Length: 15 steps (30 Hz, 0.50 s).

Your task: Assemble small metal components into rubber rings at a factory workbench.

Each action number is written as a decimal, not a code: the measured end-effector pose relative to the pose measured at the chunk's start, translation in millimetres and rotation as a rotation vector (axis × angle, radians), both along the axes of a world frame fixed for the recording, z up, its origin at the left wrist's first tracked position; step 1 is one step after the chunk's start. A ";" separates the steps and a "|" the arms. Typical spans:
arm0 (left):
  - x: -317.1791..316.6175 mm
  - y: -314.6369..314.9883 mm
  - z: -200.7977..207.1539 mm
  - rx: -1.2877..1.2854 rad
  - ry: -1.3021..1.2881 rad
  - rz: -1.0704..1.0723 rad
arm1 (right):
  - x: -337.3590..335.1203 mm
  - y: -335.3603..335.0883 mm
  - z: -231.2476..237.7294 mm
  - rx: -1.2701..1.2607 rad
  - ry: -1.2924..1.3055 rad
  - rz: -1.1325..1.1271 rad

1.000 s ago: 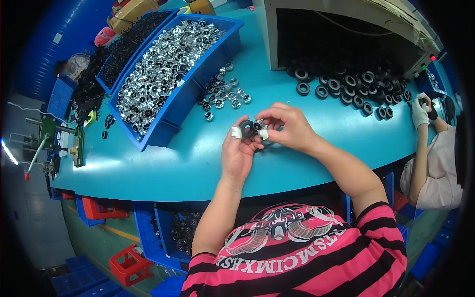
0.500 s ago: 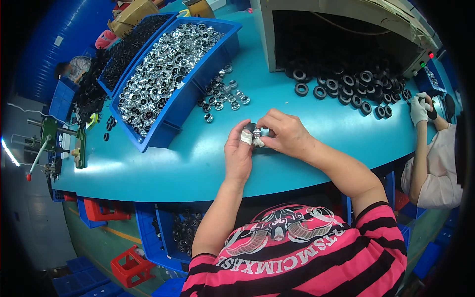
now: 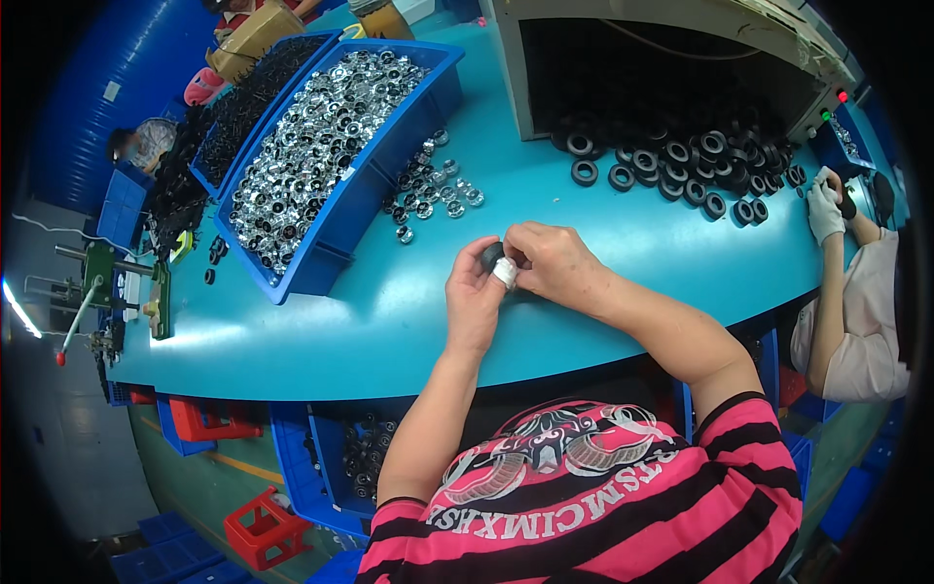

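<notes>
Over the near middle of the turquoise table, my left hand is closed around a small black rubber ring, like a toy tyre. White tape wraps a digit right beside the ring. From the right, my right hand pinches at the same ring, its fingertips bent in and partly hidden. No silver hub shows between the fingers now. Beyond my hands, several loose silver wheel hubs lie next to a blue bin heaped with more hubs.
A pile of black rubber rings spills from a grey box-like housing at the back right. Further left are a bin of black parts and a green hand press. A co-worker's gloved hand works at the right.
The silver hub seen between my fingers earlier is now out of sight. My hands have drawn closer together and turned, so the black ring shows more. The view has shifted slightly.
</notes>
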<state>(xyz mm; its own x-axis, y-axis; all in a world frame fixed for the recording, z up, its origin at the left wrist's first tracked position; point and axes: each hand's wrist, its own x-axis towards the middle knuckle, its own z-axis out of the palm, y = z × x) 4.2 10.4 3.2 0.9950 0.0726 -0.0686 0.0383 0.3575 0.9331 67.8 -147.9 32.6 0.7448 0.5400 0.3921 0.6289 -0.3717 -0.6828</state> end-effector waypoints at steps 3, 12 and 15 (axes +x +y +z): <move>1.4 4.1 -6.5 -0.060 0.034 0.039 | 5.3 0.6 -2.4 0.080 0.073 0.073; 0.0 9.0 -3.3 -0.227 0.014 0.013 | 7.2 5.3 -2.4 0.187 0.357 0.061; 0.2 5.9 2.8 -0.184 0.009 -0.002 | 11.8 0.4 3.8 0.141 0.480 0.068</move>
